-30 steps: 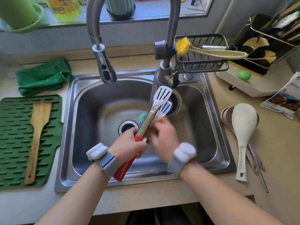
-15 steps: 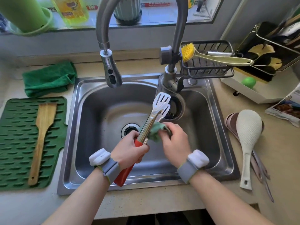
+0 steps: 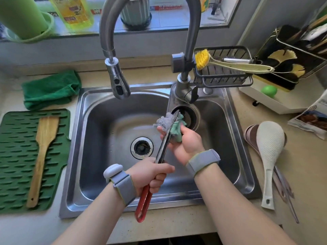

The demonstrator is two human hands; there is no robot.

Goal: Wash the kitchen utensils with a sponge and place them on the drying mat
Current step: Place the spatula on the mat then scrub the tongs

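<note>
Over the steel sink [image 3: 99,156], my left hand [image 3: 152,175] grips the red handle of a pair of metal tongs [image 3: 163,147], which point up and to the right. Their white slotted tips are wrapped inside a grey-and-green sponge [image 3: 172,124]. My right hand [image 3: 185,140] is closed around that sponge and the tong ends. A wooden spatula [image 3: 41,152] lies on the green drying mat [image 3: 14,174] at the left. On the counter to the right rests a white rice paddle [image 3: 269,156] over a pinkish spoon [image 3: 249,135] and other thin utensils.
The faucet [image 3: 117,82] arches over the basin with its spray head hanging at the centre, no water running. A wire caddy [image 3: 223,75] holds a yellow dish brush. A folded green cloth [image 3: 51,89] lies behind the mat. A dish rack stands at the far right.
My right hand slid the sponge up the tongs from mid-shaft to the tips, which are now covered. The tongs have turned edge-on. The view shifted slightly.
</note>
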